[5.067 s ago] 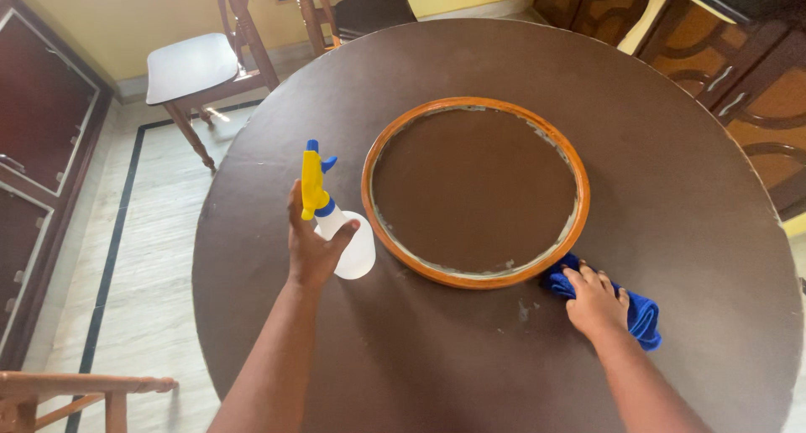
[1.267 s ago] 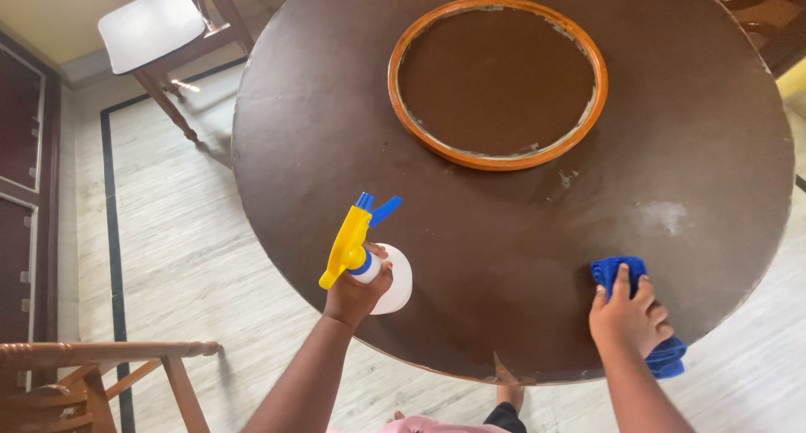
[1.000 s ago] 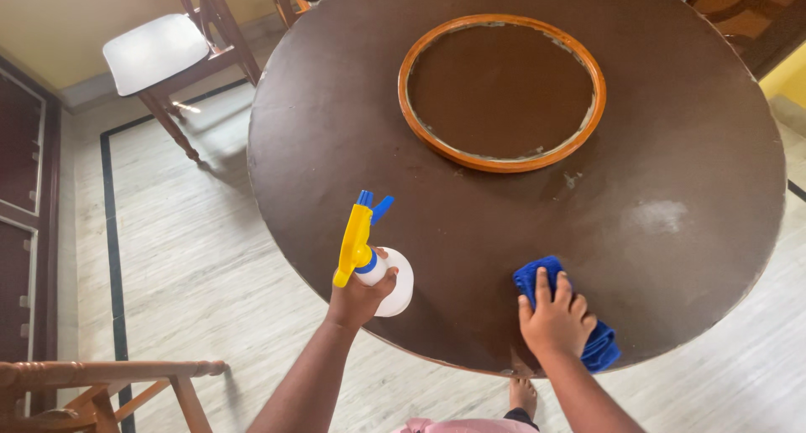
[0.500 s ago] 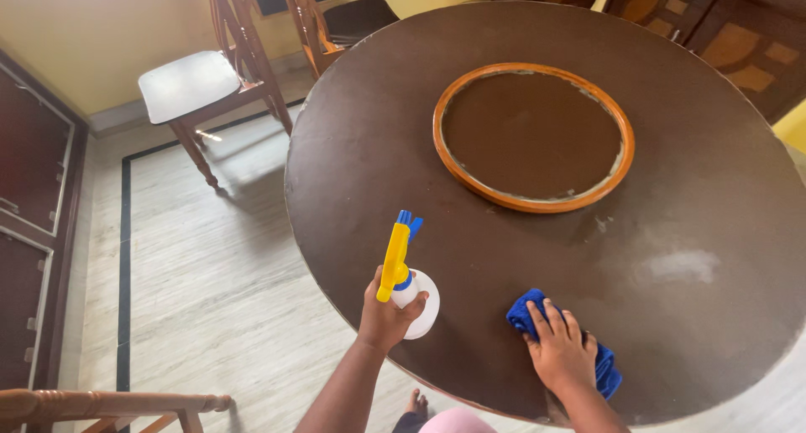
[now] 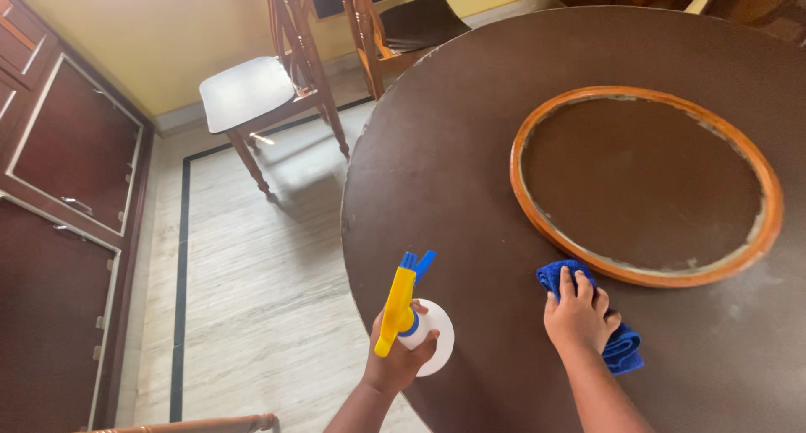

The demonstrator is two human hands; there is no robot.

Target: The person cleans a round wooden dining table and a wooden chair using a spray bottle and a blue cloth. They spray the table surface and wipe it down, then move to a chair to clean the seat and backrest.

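The blue cloth (image 5: 617, 345) lies near the edge of the round brown table (image 5: 470, 148), pressed flat under the right hand (image 5: 578, 315), so push firmly in small circles while the left hand (image 5: 396, 359), wrapped around the spray bottle (image 5: 413, 324), stays aside.

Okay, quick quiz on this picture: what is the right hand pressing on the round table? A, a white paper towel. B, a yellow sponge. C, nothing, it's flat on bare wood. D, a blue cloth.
D: the right hand lies spread on a crumpled blue cloth on the dark round table, just below the orange-rimmed ring; the left hand holds the spray bottle.
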